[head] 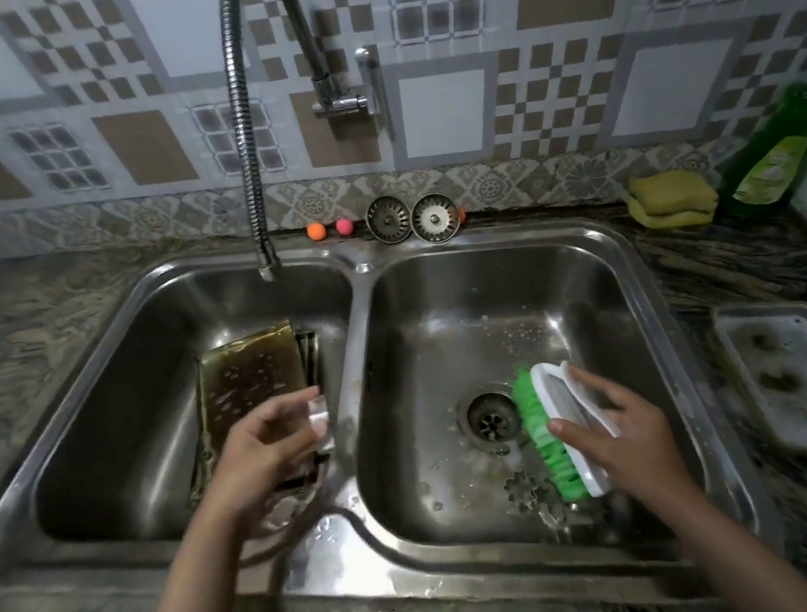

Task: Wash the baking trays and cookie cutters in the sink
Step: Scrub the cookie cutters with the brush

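Stainless steel forms the double sink, which is set into a marbled tabletop. A flexible metal faucet hangs over the left basin. In that basin a dark, wet baking tray is leaned against the divider, with droplets on its surface. The left hand is held above the near end of this tray, and its fingers are closed on a small shiny metal piece, probably a cookie cutter, although the shape is too blurred to be sure.

Over the right basin a scrub brush with green bristles and a white back is gripped by the right hand; the thumb is placed on the bristle side and the fingers are wrapped over the white back. The brush is held just beside the drain. On the basin floor, below the brush, a flower-shaped cookie cutter is seen, and more metal shapes lie near it.

On the tabletop to the right of the sink a second, light-coloured baking tray is laid flat, with foam and dark spots in it. Behind the sink two sink strainers are propped against the tiled wall. A yellow sponge and a green bottle of dish soap stand at the far right.
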`<action>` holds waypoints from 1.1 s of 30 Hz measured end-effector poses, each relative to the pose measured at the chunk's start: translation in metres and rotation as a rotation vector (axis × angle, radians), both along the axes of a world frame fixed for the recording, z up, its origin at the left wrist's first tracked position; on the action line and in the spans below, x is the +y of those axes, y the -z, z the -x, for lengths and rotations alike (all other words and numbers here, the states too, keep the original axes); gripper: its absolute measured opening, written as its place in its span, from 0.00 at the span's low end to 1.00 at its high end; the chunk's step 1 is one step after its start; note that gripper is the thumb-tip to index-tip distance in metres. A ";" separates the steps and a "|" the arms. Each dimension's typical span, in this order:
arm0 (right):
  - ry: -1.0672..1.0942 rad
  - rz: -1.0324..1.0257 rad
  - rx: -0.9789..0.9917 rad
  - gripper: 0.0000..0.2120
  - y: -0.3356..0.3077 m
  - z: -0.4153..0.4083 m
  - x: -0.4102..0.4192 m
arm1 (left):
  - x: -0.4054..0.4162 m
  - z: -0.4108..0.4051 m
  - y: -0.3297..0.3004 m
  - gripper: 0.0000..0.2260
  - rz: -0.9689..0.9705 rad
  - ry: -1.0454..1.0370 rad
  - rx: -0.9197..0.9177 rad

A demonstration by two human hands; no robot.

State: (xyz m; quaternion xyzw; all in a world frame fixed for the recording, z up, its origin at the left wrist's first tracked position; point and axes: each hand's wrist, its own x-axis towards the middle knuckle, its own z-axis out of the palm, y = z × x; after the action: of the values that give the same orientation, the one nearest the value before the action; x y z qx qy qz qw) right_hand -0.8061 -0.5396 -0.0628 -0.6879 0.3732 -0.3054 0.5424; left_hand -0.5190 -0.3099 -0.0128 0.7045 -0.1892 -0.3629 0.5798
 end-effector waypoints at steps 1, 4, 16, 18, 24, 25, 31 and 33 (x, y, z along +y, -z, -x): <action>-0.010 0.008 0.019 0.31 0.001 0.004 0.001 | 0.013 -0.015 0.002 0.17 -0.077 0.010 -0.093; -0.032 0.015 0.045 0.31 0.006 0.008 0.005 | 0.034 -0.043 0.023 0.17 -0.274 0.111 -0.252; -0.062 0.082 0.125 0.31 -0.002 0.003 0.013 | 0.024 -0.053 0.054 0.12 -0.573 0.271 -0.553; -0.021 0.064 0.111 0.31 -0.004 0.007 0.008 | 0.013 -0.039 0.039 0.11 -0.399 0.192 -0.555; 0.054 0.068 0.142 0.34 -0.014 0.018 -0.007 | -0.063 0.045 0.024 0.14 -0.158 0.519 -0.559; 0.068 0.075 0.136 0.33 -0.016 0.019 -0.008 | -0.080 0.061 0.031 0.15 -0.167 0.615 -0.578; 0.113 0.054 0.077 0.33 -0.017 0.029 -0.014 | -0.160 0.118 0.099 0.27 -0.366 1.103 -0.954; 0.108 0.064 0.079 0.32 -0.016 0.036 -0.012 | -0.174 0.123 0.117 0.31 -0.440 1.214 -1.038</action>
State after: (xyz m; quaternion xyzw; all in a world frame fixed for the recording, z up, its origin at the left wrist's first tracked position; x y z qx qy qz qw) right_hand -0.8419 -0.5516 -0.0468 -0.6954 0.4208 -0.3188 0.4876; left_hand -0.6420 -0.4843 -0.1301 0.6550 -0.7049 -0.2705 -0.0290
